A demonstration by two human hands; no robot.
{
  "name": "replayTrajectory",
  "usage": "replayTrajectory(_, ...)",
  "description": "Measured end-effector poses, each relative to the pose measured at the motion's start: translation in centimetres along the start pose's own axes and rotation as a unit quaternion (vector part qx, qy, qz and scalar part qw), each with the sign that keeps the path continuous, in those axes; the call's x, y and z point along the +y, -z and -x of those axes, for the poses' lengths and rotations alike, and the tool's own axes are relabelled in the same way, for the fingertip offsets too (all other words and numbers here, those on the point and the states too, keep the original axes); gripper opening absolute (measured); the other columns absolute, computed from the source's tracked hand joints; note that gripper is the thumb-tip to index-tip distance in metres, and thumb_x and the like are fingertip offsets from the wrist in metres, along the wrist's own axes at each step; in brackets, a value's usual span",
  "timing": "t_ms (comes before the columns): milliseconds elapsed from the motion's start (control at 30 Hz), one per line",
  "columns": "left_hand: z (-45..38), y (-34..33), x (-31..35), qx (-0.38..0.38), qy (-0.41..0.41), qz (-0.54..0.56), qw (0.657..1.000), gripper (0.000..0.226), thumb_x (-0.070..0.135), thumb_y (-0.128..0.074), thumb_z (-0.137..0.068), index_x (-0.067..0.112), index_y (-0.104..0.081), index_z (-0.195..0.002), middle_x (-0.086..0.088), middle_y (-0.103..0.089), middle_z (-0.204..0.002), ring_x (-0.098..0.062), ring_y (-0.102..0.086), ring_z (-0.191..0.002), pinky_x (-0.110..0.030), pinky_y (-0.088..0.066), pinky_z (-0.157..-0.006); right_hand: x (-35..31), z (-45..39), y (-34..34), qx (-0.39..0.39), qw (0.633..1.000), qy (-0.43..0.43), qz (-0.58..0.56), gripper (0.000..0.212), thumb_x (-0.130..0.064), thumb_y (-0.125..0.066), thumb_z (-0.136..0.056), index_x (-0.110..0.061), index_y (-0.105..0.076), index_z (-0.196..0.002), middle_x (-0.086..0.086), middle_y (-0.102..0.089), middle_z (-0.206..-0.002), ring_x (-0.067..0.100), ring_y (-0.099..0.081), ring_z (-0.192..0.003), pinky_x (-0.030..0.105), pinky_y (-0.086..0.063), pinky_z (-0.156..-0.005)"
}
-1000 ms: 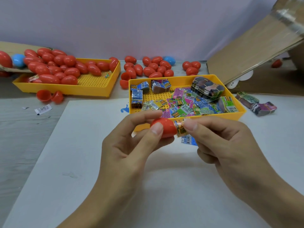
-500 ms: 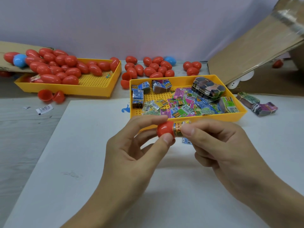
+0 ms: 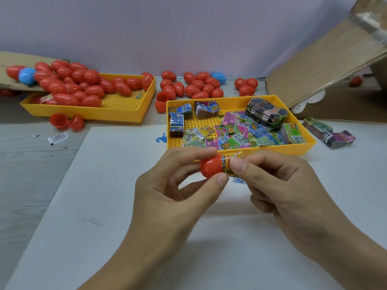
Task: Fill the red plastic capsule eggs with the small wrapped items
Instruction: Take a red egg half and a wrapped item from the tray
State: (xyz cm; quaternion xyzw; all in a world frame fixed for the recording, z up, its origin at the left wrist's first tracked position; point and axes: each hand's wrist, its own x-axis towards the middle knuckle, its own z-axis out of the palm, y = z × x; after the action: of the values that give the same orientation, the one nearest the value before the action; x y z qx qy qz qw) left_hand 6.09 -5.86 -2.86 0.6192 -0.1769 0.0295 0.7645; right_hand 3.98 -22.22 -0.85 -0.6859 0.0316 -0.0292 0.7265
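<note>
The left hand (image 3: 167,197) pinches the red egg half (image 3: 210,166), its mouth facing 3 o'clock; the right hand (image 3: 278,185) pinches the wrapped item (image 3: 229,162). Fold the wrapper fully inside the rim before capping.

1. A red capsule half (image 3: 210,165), glossy and rounded, sits on its side above the white sheet, open end facing right, pinched between thumb and fingers.
2. A small wrapped item (image 3: 229,162), yellow and orange with print, sticks partway out of that open end.
3. Loose wrapped items (image 3: 234,132), pink, green and blue, lie heaped in the near yellow tray, with a few banded bundles among them.
4. Closed red eggs (image 3: 73,86) pile up in the far left tray; more closed eggs (image 3: 194,85) cluster on the table behind.
5. Two open red halves (image 3: 67,121) lie just in front of the left tray.
</note>
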Motion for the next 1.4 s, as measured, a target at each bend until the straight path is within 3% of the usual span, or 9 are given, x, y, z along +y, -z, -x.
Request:
replayTrajectory(300, 0.2, 0.0, -0.3, 0.026, -0.026, -0.027, 0.999, 0.023, 0.014, -0.083, -0.071, 0.022, -0.078, -0.092, -0.005, -0.069, -0.093, -0.027, -0.073, -0.09, -0.023, -0.058, -0.072, -0.2, 0.3, -0.5, -0.017, 0.999, 0.035, 0.003, 0.022, -0.036, -0.081, -0.067, -0.015, -0.076, -0.068, -0.011, -0.049, -0.049, 0.001, -0.041, -0.041, 0.005, -0.031, -0.044)
replayTrajectory(400, 0.2, 0.0, -0.2, 0.046, -0.03, -0.019, 0.998, 0.026, 0.008, -0.084, -0.07, 0.02, -0.079, -0.093, -0.007, -0.068, -0.09, -0.029, -0.073, -0.086, -0.025, -0.059, -0.072, -0.3, 0.4, -0.4, 0.005, 1.0, 0.023, -0.006, 0.03, -0.046, -0.079, -0.065, -0.016, -0.075, -0.069, -0.006, -0.049, -0.05, 0.005, -0.039, -0.044, 0.012, -0.031, -0.041)
replayTrajectory(467, 0.1, 0.1, -0.1, 0.054, -0.038, -0.013, 0.998, 0.026, 0.011, -0.083, -0.071, 0.019, -0.079, -0.095, -0.009, -0.067, -0.09, -0.029, -0.073, -0.083, -0.025, -0.059, -0.072, -0.5, 0.4, -0.3, 0.024, 1.0, 0.011, -0.017, 0.033, -0.048, -0.077, -0.063, -0.016, -0.074, -0.073, 0.002, -0.059, -0.06, 0.015, -0.049, -0.048, 0.018, -0.033, -0.039)
replayTrajectory(600, 0.0, 0.2, 0.0, 0.044, -0.076, -0.05, 0.995, 0.033, 0.01, -0.083, -0.071, 0.021, -0.078, -0.102, -0.006, -0.066, -0.093, -0.027, -0.073, -0.088, -0.025, -0.059, -0.074, -0.8, 0.4, -0.2, 0.022, 0.999, -0.015, -0.04, 0.017, -0.034, -0.079, -0.07, -0.018, -0.075, -0.076, 0.006, -0.072, -0.077, 0.022, -0.072, -0.068, 0.023, -0.042, -0.038)
replayTrajectory(700, 0.1, 0.1, 0.0, 0.022, -0.136, -0.107, 0.985, 0.034, 0.011, -0.076, -0.077, 0.021, -0.075, -0.11, -0.002, -0.064, -0.097, -0.022, -0.071, -0.091, -0.024, -0.06, -0.077, -1.1, 0.2, 0.0, 0.03, 0.996, -0.053, -0.065, 0.02, -0.031, -0.084, -0.061, -0.018, -0.074, -0.073, 0.007, -0.072, -0.079, 0.019, -0.071, -0.071, 0.025, -0.045, -0.039)
replayTrajectory(867, 0.1, 0.1, -0.2, 0.007, -0.177, -0.135, 0.975, 0.038, 0.01, -0.075, -0.078, 0.018, -0.069, -0.114, -0.002, -0.063, -0.1, -0.022, -0.071, -0.091, -0.025, -0.06, -0.076, -1.2, 0.2, 0.1, -0.002, 0.996, -0.07, -0.051, 0.032, -0.036, -0.074, -0.063, -0.009, -0.078, -0.08, 0.011, -0.073, -0.081, 0.016, -0.069, -0.073, 0.026, -0.048, -0.044)
replayTrajectory(1100, 0.1, 0.4, -0.5, 0.004, -0.203, -0.181, 0.962, 0.038, 0.013, -0.076, -0.08, 0.018, -0.068, -0.117, 0.003, -0.067, -0.103, -0.024, -0.071, -0.093, -0.037, -0.06, -0.08, -1.5, 0.3, 0.4, -0.008, 0.995, -0.083, -0.054, 0.039, -0.036, -0.074, -0.061, -0.006, -0.079, -0.086, 0.013, -0.074, -0.086, 0.015, -0.066, -0.073, 0.027, -0.051, -0.047)
replayTrajectory(1200, 0.2, 0.5, -0.4, 0.005, -0.194, -0.19, 0.962, 0.031, 0.018, -0.078, -0.08, 0.019, -0.073, -0.111, 0.003, -0.071, -0.101, -0.025, -0.071, -0.094, -0.04, -0.059, -0.081, -1.6, 0.3, 0.5, -0.031, 0.995, -0.085, -0.045, 0.033, -0.026, -0.085, -0.062, -0.008, -0.08, -0.089, 0.013, -0.075, -0.091, 0.016, -0.069, -0.078, 0.026, -0.052, -0.05)
replayTrajectory(1400, 0.4, 0.1, 0.0, 0.011, -0.17, -0.225, 0.959, 0.029, 0.029, -0.075, -0.083, 0.023, -0.07, -0.111, 0.011, -0.075, -0.108, -0.009, -0.072, -0.102, -0.025, -0.056, -0.09, -1.6, 0.3, 0.6, -0.041, 0.991, -0.11, -0.066, 0.03, -0.02, -0.085, -0.061, -0.007, -0.079, -0.088, 0.014, -0.076, -0.091, 0.018, -0.073, -0.08, 0.024, -0.051, -0.048)
